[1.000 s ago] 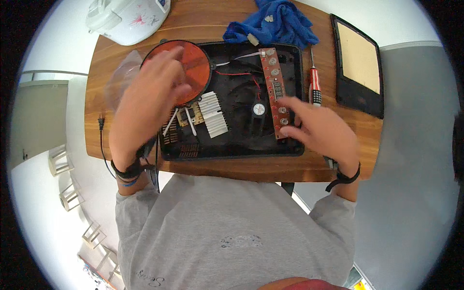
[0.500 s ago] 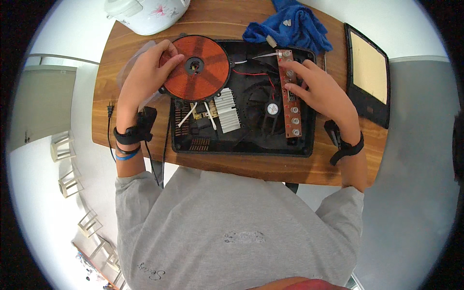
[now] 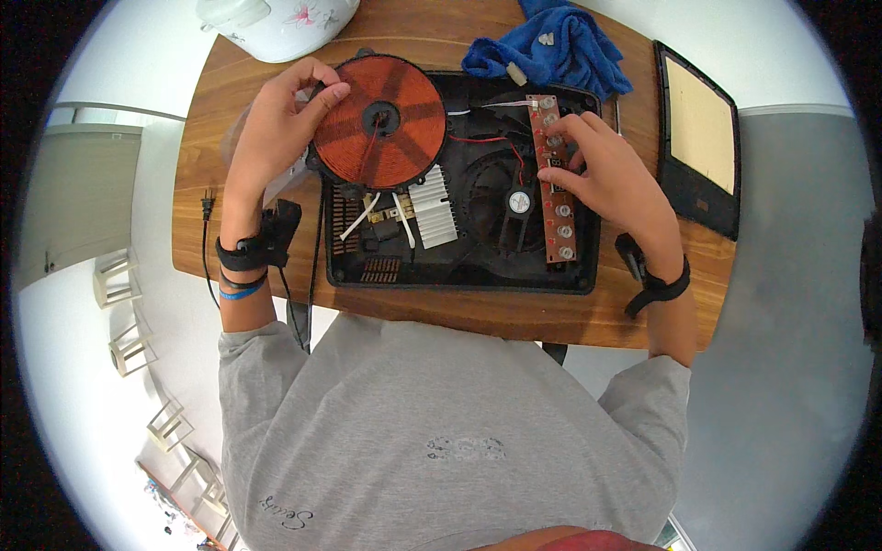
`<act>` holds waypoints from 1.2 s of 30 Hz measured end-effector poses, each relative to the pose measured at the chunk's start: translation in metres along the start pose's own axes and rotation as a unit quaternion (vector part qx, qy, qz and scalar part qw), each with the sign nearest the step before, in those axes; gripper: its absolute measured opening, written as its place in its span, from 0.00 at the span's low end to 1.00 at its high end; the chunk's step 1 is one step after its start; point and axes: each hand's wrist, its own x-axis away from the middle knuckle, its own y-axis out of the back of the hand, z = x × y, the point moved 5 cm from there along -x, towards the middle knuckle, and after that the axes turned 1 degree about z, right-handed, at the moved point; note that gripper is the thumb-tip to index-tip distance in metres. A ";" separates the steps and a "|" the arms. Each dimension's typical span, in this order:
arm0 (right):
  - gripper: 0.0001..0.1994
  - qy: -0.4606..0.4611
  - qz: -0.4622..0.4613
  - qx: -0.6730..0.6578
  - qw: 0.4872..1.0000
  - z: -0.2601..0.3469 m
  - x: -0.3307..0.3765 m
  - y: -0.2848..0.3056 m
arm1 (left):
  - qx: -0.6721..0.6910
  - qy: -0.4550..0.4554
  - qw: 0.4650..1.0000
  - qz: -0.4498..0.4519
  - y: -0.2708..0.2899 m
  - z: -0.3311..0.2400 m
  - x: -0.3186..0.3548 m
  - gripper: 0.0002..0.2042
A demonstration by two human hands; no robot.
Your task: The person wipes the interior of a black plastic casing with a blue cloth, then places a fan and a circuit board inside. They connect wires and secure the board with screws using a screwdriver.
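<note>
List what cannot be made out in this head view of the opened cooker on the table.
- Parts beneath the copper coil: covered by it.
- Control board middle: hidden under the right hand.
- Left hand grip on the coil rim: fingertips hidden behind it.
- White appliance: cut off by the top edge.

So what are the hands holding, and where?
Left hand grips the coil by its left rim. Right hand pinches the control board near its upper end.

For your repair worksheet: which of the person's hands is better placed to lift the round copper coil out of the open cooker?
Probably the left hand: its fingers already touch the edge of the copper coil. The right hand is across the case, fingers on the red button strip.
</note>
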 end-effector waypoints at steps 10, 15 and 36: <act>0.25 -0.042 0.017 0.041 0.998 0.020 0.006 0.001 | 0.027 0.002 0.999 -0.035 0.003 -0.025 0.005 0.09; 0.21 -0.024 -0.028 0.061 0.997 0.029 0.011 0.000 | 0.053 -0.019 0.998 -0.035 -0.004 -0.033 0.006 0.08; 0.19 -0.040 -0.055 0.097 0.993 0.020 0.013 -0.001 | 0.086 0.010 0.978 -0.192 0.033 -0.008 0.017 0.11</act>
